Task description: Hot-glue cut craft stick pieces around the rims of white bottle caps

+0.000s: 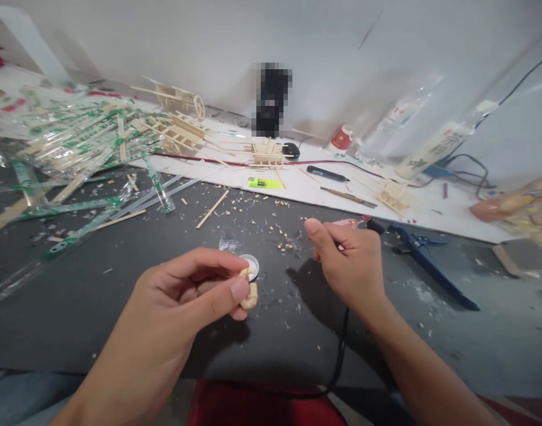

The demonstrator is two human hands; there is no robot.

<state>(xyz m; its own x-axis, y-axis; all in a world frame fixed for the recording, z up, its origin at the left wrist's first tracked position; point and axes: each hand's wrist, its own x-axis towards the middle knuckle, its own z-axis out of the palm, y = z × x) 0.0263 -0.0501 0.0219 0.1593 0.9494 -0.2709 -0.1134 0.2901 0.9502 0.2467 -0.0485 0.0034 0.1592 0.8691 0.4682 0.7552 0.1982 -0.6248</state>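
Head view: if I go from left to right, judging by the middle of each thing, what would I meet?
Heap of plastic-wrapped sticks, left hand, small pale wooden piece in its fingers, yellow-green item, right hand, dark blue cutters, grey-topped block.

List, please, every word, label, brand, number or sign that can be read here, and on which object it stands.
No text reads with certainty.
White bottle: large dark characters, too blurred to quote.
Clear plastic wrappers: green print, too small.
Red and white cup: pale marks, too small.
Yellowish bag: printed lettering, too blurred.
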